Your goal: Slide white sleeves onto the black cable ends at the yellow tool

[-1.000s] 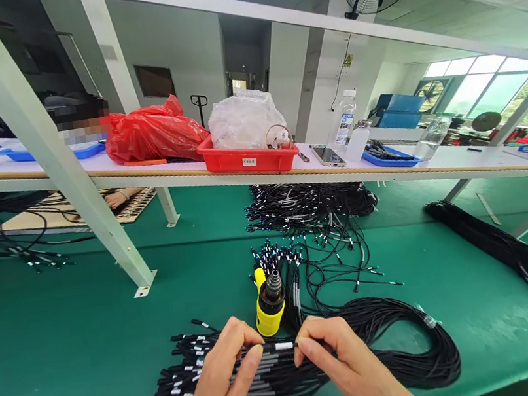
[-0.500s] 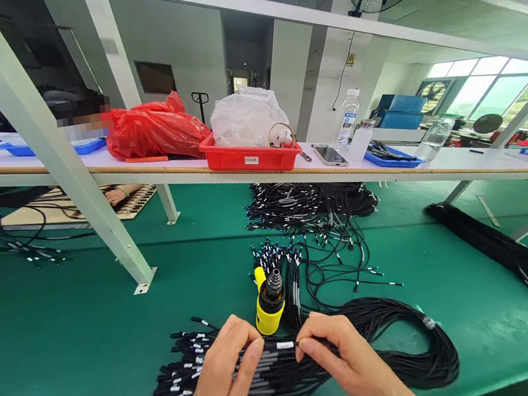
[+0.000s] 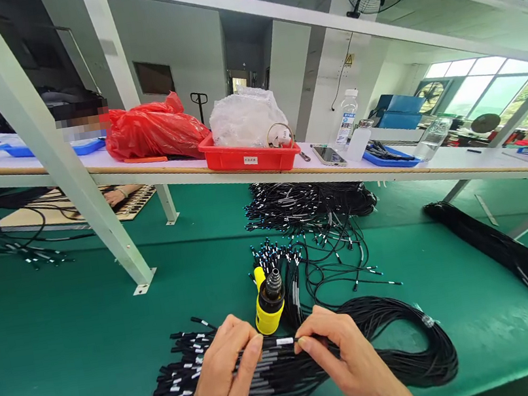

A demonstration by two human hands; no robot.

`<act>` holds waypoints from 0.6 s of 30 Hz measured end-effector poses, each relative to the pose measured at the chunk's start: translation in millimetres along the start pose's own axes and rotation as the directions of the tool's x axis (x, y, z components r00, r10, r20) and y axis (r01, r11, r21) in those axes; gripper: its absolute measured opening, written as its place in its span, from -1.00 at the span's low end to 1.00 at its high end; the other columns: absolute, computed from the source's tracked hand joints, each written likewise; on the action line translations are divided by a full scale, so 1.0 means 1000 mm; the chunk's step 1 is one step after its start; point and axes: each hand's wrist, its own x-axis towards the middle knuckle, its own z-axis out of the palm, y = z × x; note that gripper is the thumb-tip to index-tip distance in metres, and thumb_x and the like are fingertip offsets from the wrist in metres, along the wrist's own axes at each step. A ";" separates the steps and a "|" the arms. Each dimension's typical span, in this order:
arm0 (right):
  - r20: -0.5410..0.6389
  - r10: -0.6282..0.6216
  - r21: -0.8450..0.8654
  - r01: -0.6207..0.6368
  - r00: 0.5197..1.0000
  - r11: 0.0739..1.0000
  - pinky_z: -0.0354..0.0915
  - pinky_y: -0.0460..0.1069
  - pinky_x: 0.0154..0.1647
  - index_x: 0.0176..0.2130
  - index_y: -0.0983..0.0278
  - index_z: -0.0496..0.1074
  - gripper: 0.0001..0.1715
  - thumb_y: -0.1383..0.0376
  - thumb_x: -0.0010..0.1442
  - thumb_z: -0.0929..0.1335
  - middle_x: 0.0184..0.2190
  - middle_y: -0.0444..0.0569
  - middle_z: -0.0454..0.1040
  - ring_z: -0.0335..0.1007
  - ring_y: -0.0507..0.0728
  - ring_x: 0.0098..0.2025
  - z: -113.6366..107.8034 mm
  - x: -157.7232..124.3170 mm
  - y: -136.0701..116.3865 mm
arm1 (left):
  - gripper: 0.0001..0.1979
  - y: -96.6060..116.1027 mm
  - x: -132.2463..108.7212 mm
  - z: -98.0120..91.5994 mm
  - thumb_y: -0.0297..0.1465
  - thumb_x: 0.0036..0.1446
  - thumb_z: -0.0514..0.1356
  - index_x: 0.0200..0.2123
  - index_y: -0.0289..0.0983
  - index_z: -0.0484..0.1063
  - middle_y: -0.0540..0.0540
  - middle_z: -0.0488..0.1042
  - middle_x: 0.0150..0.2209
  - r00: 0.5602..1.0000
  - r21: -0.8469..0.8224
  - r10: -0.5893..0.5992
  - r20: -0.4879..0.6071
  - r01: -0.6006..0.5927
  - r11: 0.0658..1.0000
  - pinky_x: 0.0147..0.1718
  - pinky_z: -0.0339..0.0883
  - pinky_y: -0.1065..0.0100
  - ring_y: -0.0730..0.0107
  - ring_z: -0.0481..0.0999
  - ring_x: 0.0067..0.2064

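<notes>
One black cable is held between the two hands, above the near part of the green counter. Its long axis is run from left to right, almost level, roughly along the strands of the cable bundle beneath it. Its ends are not made out, being covered by the fingers or lost among the other strands.

The exposed stretch is seen to be thin, dark and straight, and is wrapped by a short white label close to the right fingertips; any print on it is too small to be read. The cable is pinched at the left by the thumb and forefinger of the left hand and at the right by those of the right hand, both hands being nearly closed at the tips. A yellow tool with a stepped metal nozzle is stood upright just beyond them.

Compared with half a second ago, the label and the right hand are seen slightly higher, while the pinch at both sides is kept and the tool is left in place.
</notes>
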 end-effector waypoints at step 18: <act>0.052 0.030 0.014 -0.030 0.998 0.999 0.10 0.01 0.05 -0.29 0.24 0.42 -0.68 0.19 0.38 0.19 -0.30 -0.08 0.45 0.31 0.10 -0.18 -0.001 -0.001 -0.001 | -0.70 0.004 -0.003 -0.005 -0.26 0.38 -0.12 -0.37 -0.18 0.26 0.02 0.31 -0.32 0.996 -0.027 -0.009 0.089 0.011 1.000 -0.21 0.19 0.39 0.37 0.30 -0.25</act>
